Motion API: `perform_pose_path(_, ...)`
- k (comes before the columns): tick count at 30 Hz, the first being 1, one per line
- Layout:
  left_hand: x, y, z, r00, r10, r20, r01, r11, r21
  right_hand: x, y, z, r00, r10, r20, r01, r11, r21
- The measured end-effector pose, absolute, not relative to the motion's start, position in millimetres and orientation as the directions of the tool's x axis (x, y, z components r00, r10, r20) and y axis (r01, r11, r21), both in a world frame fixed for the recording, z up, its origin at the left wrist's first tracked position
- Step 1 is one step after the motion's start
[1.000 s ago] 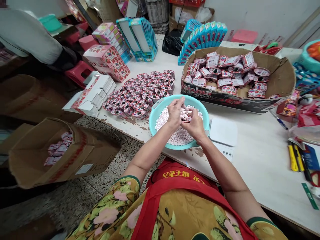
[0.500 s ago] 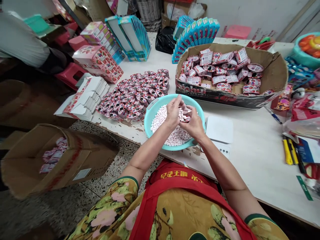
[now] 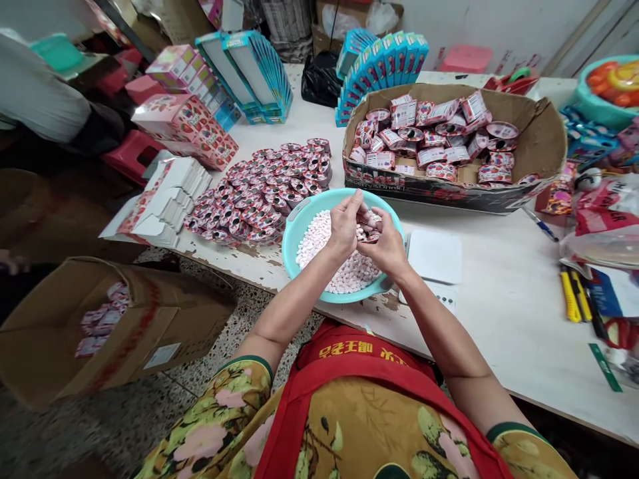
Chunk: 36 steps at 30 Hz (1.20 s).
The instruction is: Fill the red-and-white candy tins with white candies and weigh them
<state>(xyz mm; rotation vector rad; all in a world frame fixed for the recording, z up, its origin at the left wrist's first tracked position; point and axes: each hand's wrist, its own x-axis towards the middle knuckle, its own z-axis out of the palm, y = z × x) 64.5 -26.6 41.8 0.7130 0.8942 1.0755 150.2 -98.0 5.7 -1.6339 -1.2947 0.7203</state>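
On the worktable (image 3: 509,279), the cardboard box (image 3: 429,190) of printed cartons (image 3: 442,143) stands just behind the turquoise basin (image 3: 294,233), likely for easy reach. Over the basin, prob. so spills drop back, L hand (image 3: 344,225)'s half-curled (grip mostly hidden, can't tell if it's got anything) beside R hand (image 3: 390,249), wrapped round a small pack (image 3: 371,237), pale candies (image 3: 317,243) there & below.

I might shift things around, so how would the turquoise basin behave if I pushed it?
The turquoise basin looks like plastic, so it may flex slightly. Its loose, rounded pale pieces would probably shift, though the raised wall should contain most.
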Motion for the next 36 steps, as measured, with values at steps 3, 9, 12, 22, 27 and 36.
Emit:
perform_pose_path(3,67,-32,46,0.239,0.925,-0.295,-0.422,0.373,0.826,151,-97,5,0.275,0.955,0.107,0.414,-0.017,-0.910)
perform_pose_path(9,59,-29,59,0.266,0.925,-0.273,-0.476,0.372,0.797,148,-96,0,0.252,0.958,0.136,0.281,0.062,-0.958)
perform_pose_path(12,42,-6,54,0.113,0.973,-0.201,-0.491,0.230,0.840,155,-104,-1,0.244,0.962,0.119,0.183,0.075,-0.980)
perform_pose_path(22,30,-27,-40,0.558,0.824,-0.099,0.465,-0.212,0.860,185,-122,1,0.481,0.865,0.147,0.212,0.048,-0.976)
perform_pose_path(27,19,-26,-36,0.451,0.867,-0.211,0.383,0.025,0.923,182,-127,-1,0.452,0.884,0.116,0.211,0.020,-0.977)
perform_pose_path(36,8,-21,35,0.389,0.823,-0.414,-0.492,0.565,0.662,159,-118,-3,0.301,0.941,0.153,0.311,0.055,-0.949)
